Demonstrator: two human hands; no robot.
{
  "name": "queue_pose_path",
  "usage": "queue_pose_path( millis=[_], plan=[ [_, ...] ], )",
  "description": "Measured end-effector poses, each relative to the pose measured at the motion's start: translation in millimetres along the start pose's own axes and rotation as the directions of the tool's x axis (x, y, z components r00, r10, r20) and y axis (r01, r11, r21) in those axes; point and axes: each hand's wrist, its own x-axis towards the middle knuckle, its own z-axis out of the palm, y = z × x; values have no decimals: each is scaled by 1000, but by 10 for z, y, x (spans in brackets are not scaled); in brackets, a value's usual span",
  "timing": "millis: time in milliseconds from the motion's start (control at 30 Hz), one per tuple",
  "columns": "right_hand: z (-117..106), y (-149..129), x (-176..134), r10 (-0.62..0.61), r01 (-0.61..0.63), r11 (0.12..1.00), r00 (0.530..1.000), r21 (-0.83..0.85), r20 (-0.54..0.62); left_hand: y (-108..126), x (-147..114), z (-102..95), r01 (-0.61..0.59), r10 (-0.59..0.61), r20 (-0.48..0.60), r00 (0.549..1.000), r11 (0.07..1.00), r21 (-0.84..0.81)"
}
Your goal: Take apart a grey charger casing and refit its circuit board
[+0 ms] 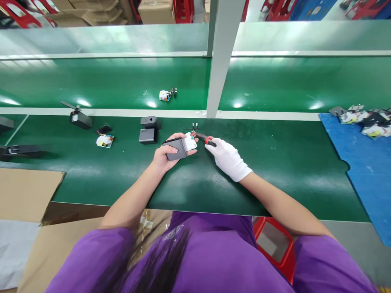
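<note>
Head view: the bare left hand (163, 154) clasps a dark grey box (175, 149) with a white leaflet (191, 142) at its mouth, above the middle of the green belt (275, 162). Just right, the white-gloved right hand (227, 158) pinches red-handled pliers (204, 137) whose tips meet the leaflet; two more grey boxes (148, 130) stand just beyond to the left.

Setting: a factory assembly line. A long green conveyor belt (275, 162) forms the work surface, and a second green belt level (106, 83) runs behind it at 12 o'clock, separated by a pale rail. A grey steel upright (221, 57) rises at 12 o'clock. Identical small black housings (148, 130) and packeted parts (105, 140) lie spaced along the belt toward 10 o'clock. Cardboard cartons (155, 10) and red stools (18, 12) stand behind, from 11 to 1 o'clock. A blue mat (366, 162) carrying further parts lies at 3 o'clock.
</note>
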Motion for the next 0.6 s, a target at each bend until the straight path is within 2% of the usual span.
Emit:
queue_pose_path(
  millis=[67,133,200,267,333,467,600],
  plan=[
    [4,-43,75,-73,82,987,995,138,-67,12,-15,-12,-4,3,-7,1000,1000,-19],
    [-25,-26,89,-96,149,932,981,330,-171,21,-33,-20,2,-2,-7,1000,999,-40],
    [-62,24,54,-101,218,825,965,521,-244,18,-54,-13,31,-29,32,999,997,-65],
    [-80,62,-2,-133,281,713,954,643,-270,-3,-78,10,80,-70,106,992,993,-89],
    [-68,57,-52,-160,324,658,942,680,-294,-40,-107,38,124,-103,170,980,986,-114],
    [3,-42,-83,-132,356,666,921,655,-366,-125,-164,67,215,-180,228,957,967,-137],
    [32,-102,-65,-154,372,594,923,714,-353,-194,-191,62,267,-229,257,939,955,-127]
  ],
)
